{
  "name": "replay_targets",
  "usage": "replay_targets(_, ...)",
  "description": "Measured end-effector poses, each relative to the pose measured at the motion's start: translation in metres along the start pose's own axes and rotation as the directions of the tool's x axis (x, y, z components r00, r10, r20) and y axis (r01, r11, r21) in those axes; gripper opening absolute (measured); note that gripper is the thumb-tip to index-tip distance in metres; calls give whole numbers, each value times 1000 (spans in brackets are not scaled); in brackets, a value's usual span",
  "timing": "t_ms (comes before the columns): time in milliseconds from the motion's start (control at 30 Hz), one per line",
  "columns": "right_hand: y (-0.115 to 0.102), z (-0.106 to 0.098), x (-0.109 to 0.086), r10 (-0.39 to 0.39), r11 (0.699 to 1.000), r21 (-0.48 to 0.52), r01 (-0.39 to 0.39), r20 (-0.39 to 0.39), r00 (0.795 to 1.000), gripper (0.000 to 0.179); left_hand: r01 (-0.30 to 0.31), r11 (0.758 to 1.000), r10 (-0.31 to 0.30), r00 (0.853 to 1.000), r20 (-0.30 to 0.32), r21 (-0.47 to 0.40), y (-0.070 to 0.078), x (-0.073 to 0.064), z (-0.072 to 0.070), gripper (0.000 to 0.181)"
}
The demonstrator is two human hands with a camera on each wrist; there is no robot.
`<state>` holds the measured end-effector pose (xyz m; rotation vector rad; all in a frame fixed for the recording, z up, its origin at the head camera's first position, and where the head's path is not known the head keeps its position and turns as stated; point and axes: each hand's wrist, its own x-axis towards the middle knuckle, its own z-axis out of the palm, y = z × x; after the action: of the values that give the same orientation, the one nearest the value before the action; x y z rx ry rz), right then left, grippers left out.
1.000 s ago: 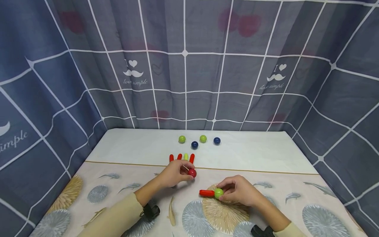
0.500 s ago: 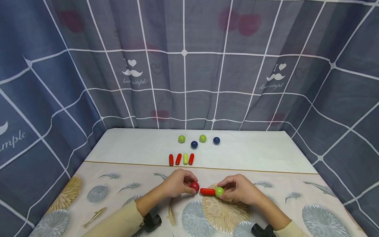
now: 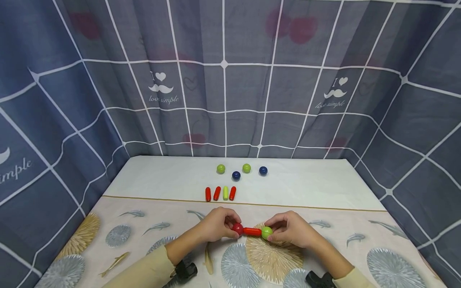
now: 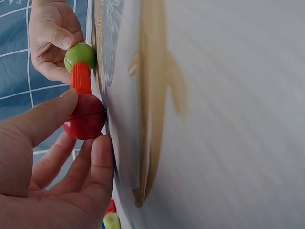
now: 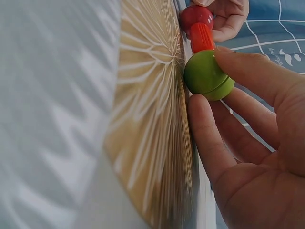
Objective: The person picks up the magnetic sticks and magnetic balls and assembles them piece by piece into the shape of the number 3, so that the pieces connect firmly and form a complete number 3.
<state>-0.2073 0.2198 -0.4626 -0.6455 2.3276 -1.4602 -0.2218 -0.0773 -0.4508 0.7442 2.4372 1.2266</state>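
My left hand (image 3: pixel 220 225) pinches a red ball (image 4: pixel 86 117) between thumb and fingers, low over the patterned cloth. With the right hand (image 3: pixel 293 231) I pinch a green ball (image 5: pixel 208 75). Between the two balls lies a short red rod (image 3: pixel 252 232), one end joined to the green ball. Its other end meets the red ball; whether it is seated in that ball I cannot tell. The three pieces form a straight line just above or on the cloth. In the left wrist view the ridged side of the rod shows beside my left thumb.
Beyond my hands, several red rods (image 3: pixel 217 193) and one yellow-green rod (image 3: pixel 225 193) lie in a row on the white strip (image 3: pixel 306 180). Farther back are two green balls (image 3: pixel 246 168) and two dark blue balls (image 3: pixel 263 171). A grid-patterned curtain (image 3: pixel 248 92) encloses the table.
My left hand has brought the red ball nearer and rightward until it meets the red rod's free end. The right hand has stayed almost still with the green ball.
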Motion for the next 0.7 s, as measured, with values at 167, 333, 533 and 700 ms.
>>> replay_targets(167,-1,0,0,2,1000,19,-1,-7,1000,37,5,1000,-5,1000,20,6,2,1,0,28)
replay_targets(333,1,0,0,-5,1000,5,5,-10,1000,37,-12,999,10,999,49,42,5,5,3,29)
replay_targets(533,4,-3,2,-18,999,-35,18,0,1000,39,-20,997,16,998,58,68,8,13,10,26)
replay_targets(700,-3,-7,8,-35,996,-87,34,-3,999,40,-46,997,41,996,77,67,8,18,13,24)
